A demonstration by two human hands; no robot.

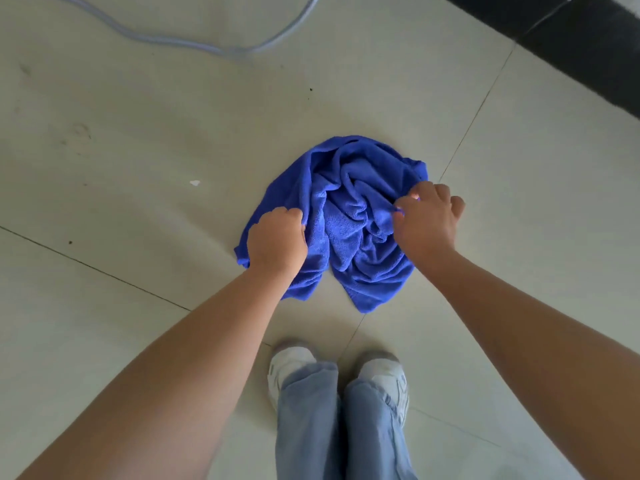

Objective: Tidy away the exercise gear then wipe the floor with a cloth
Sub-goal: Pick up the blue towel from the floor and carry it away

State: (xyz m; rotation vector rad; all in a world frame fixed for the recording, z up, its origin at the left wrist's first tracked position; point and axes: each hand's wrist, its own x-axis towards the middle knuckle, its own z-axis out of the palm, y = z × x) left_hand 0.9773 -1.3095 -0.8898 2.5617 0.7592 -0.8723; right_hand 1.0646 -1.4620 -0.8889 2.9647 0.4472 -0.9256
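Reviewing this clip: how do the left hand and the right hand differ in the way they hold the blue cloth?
The left hand grips the blue cloth at its left edge, fist closed, knuckles up. The right hand holds the cloth's right side, pinching a fold between thumb and fingertips. The left hand sits nearer the person's feet; the right hand sits slightly farther out. Both hold the bunched cloth on the tiled floor.

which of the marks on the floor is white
The small scrap left of the blue cloth; the other specks on the tiles are dark.

No text, label, brand, number or sign can be read anywhere in this view.
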